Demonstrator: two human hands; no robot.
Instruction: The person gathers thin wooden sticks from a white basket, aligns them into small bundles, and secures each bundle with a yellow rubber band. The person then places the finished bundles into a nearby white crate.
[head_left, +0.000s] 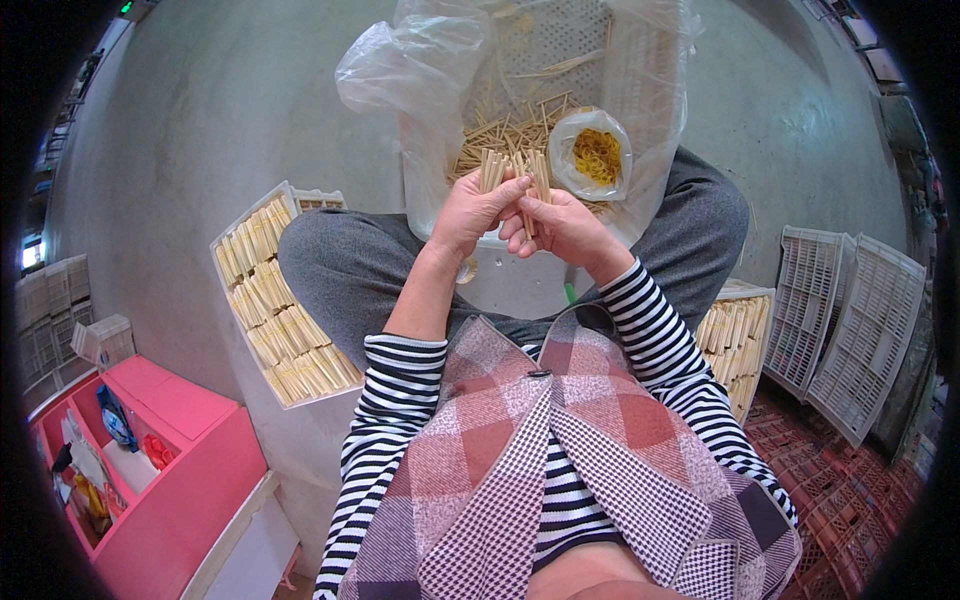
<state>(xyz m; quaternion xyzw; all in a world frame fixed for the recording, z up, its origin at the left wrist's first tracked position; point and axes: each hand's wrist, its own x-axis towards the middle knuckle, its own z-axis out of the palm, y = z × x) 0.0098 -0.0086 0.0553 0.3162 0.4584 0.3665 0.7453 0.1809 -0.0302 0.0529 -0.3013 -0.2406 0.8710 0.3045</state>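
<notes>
My left hand (469, 214) grips a small bunch of thin wooden sticks (493, 169), their ends pointing away from me. Right beside it, my right hand (562, 225) holds more wooden sticks (538, 172), and the two hands touch at the thumbs. Both are over the near end of a crate lined with clear plastic (435, 142). Loose wooden sticks (510, 135) lie heaped in it just beyond my hands. To the right of the heap is a plastic bag (555, 154) of yellow rubber bands (598, 156).
White trays with banded stick bundles stand beside my left knee (289, 322) and right thigh (731, 337). Two white plastic crates (862, 330) lean at the right near red crates (840, 480). A pink compartmented box (180, 465) stands at the lower left.
</notes>
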